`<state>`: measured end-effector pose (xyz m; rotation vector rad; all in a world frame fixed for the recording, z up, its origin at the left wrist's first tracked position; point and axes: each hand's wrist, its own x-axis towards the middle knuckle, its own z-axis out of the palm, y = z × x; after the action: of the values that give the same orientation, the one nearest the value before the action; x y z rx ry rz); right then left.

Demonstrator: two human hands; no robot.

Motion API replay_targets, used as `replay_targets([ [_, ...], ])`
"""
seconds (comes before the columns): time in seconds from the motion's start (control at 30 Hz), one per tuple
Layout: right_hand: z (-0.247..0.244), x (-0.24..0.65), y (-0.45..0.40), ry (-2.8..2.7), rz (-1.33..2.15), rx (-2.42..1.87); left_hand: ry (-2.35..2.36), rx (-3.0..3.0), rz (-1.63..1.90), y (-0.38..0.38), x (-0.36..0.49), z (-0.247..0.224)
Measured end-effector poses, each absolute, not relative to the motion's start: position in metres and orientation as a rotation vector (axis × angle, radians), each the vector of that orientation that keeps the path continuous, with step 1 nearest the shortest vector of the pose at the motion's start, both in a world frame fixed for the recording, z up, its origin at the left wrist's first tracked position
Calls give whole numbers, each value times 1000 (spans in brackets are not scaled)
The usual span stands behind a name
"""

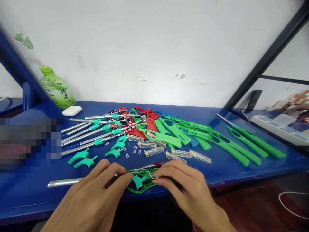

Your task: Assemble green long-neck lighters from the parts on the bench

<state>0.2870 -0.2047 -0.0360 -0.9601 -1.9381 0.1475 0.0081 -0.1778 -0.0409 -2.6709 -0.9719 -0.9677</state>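
A green lighter shell half point(137, 190) lies open side up at the table's front edge, between my hands. Inside it sit a teal trigger point(139, 182) and a thin white wire point(151, 175). My left hand point(96, 193) pinches the shell's left end, where a silver metal tube point(63, 182) sticks out to the left. My right hand point(185, 183) is closed at the shell's right part, fingertips on the white wire. A screwdriver with a dark red collar point(158, 164) lies just behind the shell, its handle partly hidden by my right hand.
Behind are metal tubes point(84, 137), teal triggers point(83, 158), clear fuel tanks point(154, 151), small metal pieces point(127, 155), red shells point(152, 122) and green shells point(231, 148). A green bottle point(58, 90) and white case point(72, 111) stand back left; a power strip point(277, 127) lies right.
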Motion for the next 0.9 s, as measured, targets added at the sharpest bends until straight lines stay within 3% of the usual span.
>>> replay_targets([
  [0.9, -34, 288, -204, -1946, 248, -939, -936, -2681, -1094, -174, 23, -29],
])
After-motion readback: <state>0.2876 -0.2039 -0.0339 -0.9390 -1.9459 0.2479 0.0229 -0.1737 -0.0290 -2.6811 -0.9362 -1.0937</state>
